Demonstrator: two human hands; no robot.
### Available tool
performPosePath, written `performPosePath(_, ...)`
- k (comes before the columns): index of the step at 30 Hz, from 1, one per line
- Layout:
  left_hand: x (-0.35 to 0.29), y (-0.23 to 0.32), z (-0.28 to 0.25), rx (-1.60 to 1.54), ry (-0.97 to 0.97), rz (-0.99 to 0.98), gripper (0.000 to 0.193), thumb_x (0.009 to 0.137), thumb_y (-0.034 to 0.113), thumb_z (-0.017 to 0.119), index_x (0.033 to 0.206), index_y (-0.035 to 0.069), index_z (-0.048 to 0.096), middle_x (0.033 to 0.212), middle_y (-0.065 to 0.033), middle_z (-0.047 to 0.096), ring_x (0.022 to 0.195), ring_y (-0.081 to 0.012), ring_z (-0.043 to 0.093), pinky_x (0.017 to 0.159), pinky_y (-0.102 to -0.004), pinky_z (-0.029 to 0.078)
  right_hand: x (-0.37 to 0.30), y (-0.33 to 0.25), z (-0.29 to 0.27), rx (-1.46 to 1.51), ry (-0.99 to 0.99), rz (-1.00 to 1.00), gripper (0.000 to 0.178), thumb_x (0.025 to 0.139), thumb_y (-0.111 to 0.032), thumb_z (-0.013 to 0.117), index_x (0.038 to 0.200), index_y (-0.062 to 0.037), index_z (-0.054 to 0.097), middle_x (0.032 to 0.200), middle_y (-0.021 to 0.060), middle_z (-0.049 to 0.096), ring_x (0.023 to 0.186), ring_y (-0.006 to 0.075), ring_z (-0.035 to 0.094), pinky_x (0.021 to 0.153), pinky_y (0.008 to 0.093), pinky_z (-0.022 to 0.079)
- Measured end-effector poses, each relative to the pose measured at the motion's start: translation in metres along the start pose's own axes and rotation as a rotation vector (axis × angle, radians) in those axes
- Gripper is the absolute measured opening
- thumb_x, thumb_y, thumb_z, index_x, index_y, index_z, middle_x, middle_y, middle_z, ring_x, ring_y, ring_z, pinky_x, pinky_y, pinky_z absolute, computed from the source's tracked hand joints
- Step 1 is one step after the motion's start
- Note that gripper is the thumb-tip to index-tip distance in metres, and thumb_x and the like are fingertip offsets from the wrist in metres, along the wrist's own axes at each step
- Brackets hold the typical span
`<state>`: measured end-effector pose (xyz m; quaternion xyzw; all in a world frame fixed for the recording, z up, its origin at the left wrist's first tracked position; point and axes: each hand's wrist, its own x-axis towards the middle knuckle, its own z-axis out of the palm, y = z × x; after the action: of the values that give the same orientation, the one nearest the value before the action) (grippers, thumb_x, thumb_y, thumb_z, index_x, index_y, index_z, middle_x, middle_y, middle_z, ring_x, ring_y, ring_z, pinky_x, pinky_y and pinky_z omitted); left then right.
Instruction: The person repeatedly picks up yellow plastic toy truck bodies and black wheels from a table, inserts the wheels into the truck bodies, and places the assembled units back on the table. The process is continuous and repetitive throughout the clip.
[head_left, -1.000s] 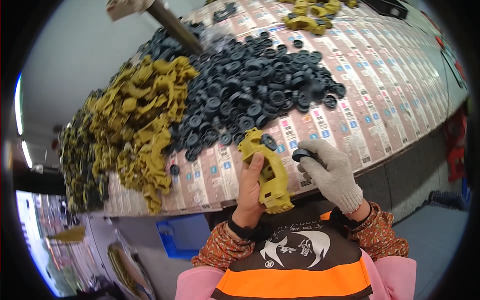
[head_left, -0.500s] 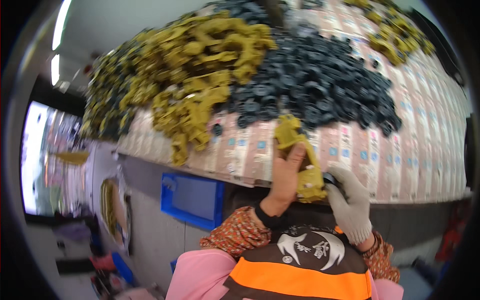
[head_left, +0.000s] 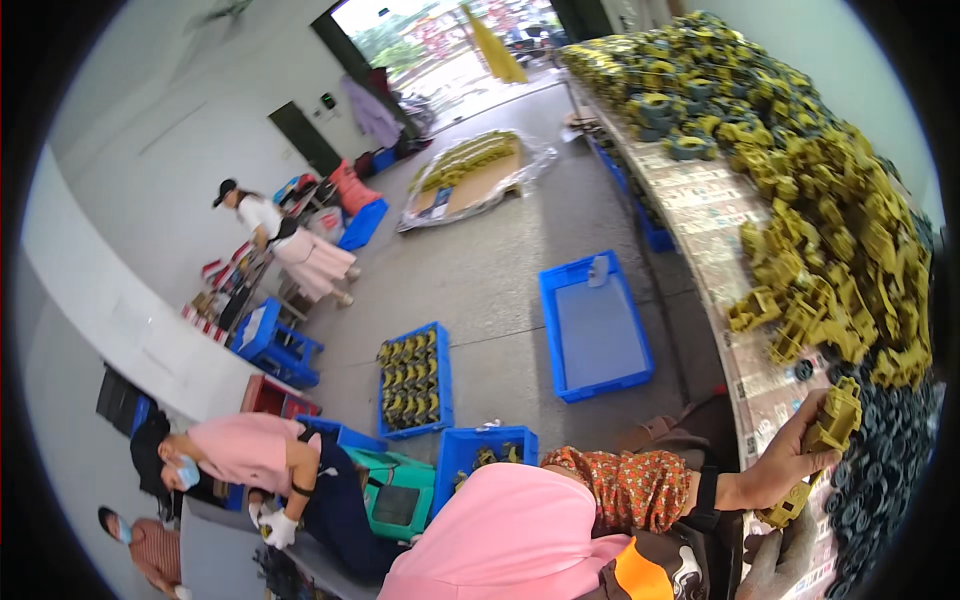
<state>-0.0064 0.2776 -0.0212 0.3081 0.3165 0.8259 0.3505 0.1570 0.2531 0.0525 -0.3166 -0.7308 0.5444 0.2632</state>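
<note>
My bare left hand (head_left: pixel 785 465) is closed around a long olive-yellow moulded plastic part (head_left: pixel 836 415), held tilted above the near edge of the table. My right hand (head_left: pixel 785 565), in a grey knitted glove, is partly cut off by the lower edge. Its fingers are bent at the lower end of the yellow part; what they grip there is hidden. Just beyond my hands lies a heap of dark grey ring-shaped plastic pieces (head_left: pixel 885 480). A large heap of similar yellow parts (head_left: pixel 830 250) spreads along the table farther off.
The paper-covered table (head_left: pixel 700 215) runs away along the right. On the floor are a blue crate (head_left: pixel 600 325), a crate of yellow-and-dark pieces (head_left: pixel 413 380) and a wrapped pallet (head_left: pixel 475 175). A masked co-worker (head_left: pixel 245 470) sits at lower left; another person (head_left: pixel 290 235) stands behind.
The view has swung left, bringing the room and co-workers into sight and shifting the table rightward. My left hand still holds the yellow part; the dark round piece at my right hand no longer shows.
</note>
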Motion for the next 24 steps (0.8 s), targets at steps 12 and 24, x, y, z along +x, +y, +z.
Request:
performPosePath(12, -0.007, 0.087, -0.035, 0.257, 0.004, 0.202, 0.083, 0.097, 0.006, 0.078, 0.164, 0.008, 0.028, 0.148, -0.0054, 0.046, 0.139, -0.014, 0.042, 0.12, -0.0317, 0.032, 0.034, -0.024, 0.031, -0.037, -0.369, -0.048, 0.043, 0.103, -0.012, 0.065, 0.141, 0.0083, 0.059, 0.127, 0.0158, 0.071, 0.107, 0.0212, 0.066, 0.093, 0.0319, 0.054)
performPosePath(24, -0.023, 0.118, -0.065, 0.866, -0.437, -0.448, 0.091, 0.069, 0.035, 0.092, 0.14, 0.0, 0.048, 0.121, -0.0232, 0.068, 0.114, -0.0384, 0.066, 0.096, -0.0452, 0.052, 0.096, -0.078, 0.016, -0.168, -0.421, -0.314, 0.06, 0.102, -0.015, 0.071, 0.157, -0.0004, 0.05, 0.154, 0.018, 0.056, 0.139, 0.0295, 0.056, 0.114, 0.0412, 0.045)
